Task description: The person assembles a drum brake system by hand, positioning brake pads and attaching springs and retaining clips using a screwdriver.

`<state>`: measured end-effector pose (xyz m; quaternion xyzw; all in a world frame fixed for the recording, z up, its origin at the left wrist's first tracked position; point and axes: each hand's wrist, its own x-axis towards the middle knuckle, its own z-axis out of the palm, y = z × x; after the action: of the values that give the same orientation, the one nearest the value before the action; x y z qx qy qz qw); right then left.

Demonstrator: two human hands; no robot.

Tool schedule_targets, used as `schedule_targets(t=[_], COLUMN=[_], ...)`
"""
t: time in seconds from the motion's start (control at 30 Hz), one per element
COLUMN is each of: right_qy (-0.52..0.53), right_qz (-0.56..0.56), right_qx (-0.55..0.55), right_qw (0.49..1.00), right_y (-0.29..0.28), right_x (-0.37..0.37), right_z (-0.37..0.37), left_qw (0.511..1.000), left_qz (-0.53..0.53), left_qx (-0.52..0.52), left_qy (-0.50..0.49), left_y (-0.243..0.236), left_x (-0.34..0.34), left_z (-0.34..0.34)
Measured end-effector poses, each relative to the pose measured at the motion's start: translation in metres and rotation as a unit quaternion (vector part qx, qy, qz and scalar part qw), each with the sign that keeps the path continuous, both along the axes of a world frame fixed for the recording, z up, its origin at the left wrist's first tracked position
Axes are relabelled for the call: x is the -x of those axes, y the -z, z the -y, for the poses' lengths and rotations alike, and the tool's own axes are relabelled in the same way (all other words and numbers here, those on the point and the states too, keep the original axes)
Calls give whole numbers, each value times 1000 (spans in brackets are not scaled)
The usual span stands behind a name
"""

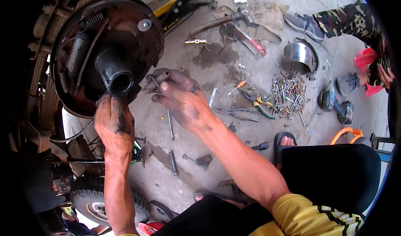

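Note:
A round, rusty drum-brake backing plate (156,48) fills the upper left. From its middle the greasy axle tube (121,83) sticks out. My left hand (115,121) reaches up to the plate's lower part, just below the tube mouth; its fingertips are hidden there. To the right of the tube, my right hand (184,92) pinches a small dark spring-like part (158,80) between blackened thumb and fingers, apart from the plate. A coil spring (92,20) and a grey cylindrical part (77,55) sit inside the plate.
On the concrete lie a hammer (215,24), pliers (263,107), an orange-handled screwdriver (240,84), a heap of bolts (290,92), a shiny metal ring (298,56) and a cordless power tool (344,112). A yellow-black jack (177,4) stands behind. Another person's shoe (305,26) is at right.

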<state>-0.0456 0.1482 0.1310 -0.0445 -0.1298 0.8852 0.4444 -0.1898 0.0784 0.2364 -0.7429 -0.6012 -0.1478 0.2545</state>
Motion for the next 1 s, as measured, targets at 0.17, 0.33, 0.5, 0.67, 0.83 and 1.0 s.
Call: schedule_targets(t=[0.17,0.33,0.5,0.67,0.83,1.0], right_qy=[-3,2,23,29,32,42], right_qz=[-10,-36,-28,-12,-19,-58], right_qx=[-7,-11,-20,-22,-13,-19], right_qw=[1000,999,999,999,999,997], right_y=[-4,0,-2,-2,-4,-12], right_x=[-11,-18,-24,-35,-43,-49], right_z=[0,-1,-2,-4,-6,-5], left_qw=[1000,1000,1000,1000,1000,999], left_qz=[-13,-11,-20,-26,-21,-22], left_qx=[16,14,-8,2,7,37], left_qy=[-18,-10,6,-6,-5,-29], left_y=[-1,-1,-3,-4,0,0], left_x=[-3,-5,-5,-8,-7,-4], left_z=[-1,-2,-4,-4,-5,-1])
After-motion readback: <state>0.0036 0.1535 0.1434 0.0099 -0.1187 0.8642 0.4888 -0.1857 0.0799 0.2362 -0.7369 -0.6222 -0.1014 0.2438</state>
